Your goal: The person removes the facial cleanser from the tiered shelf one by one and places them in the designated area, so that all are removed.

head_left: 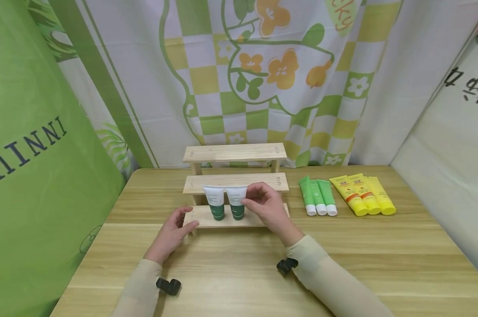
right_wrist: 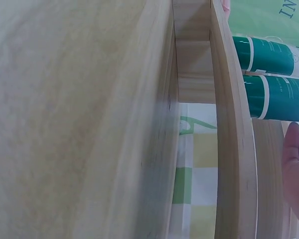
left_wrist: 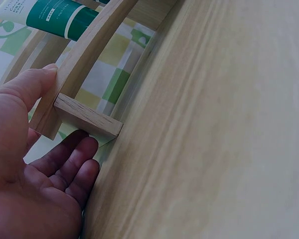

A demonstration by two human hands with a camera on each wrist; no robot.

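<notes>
Two white-and-green squeeze tubes stand upright, caps down, on the lowest step of a three-tier wooden rack (head_left: pixel 262 220). My right hand (head_left: pixel 268 207) pinches the right tube (head_left: pixel 237 207) near its white upper part, thumb in front. Just to its left is the other tube (head_left: pixel 216 207), apart from both hands. My left hand (head_left: pixel 171 231) holds the left end of the lowest step; in the left wrist view its thumb (left_wrist: pixel 37 82) lies on the wooden board (left_wrist: pixel 84 59). Only a few right-hand fingers (right_wrist: pixel 293 147) show in the right wrist view, beside the tube (right_wrist: pixel 281 97).
Right of the rack lie several tubes on the wooden table (head_left: pixel 239 273): green tubes (head_left: pixel 317 193) with white caps, then yellow tubes (head_left: pixel 362 193). A patterned curtain (head_left: pixel 255 123) hangs behind, with a green cloth (head_left: pixel 37 198) on the left and a white one on the right.
</notes>
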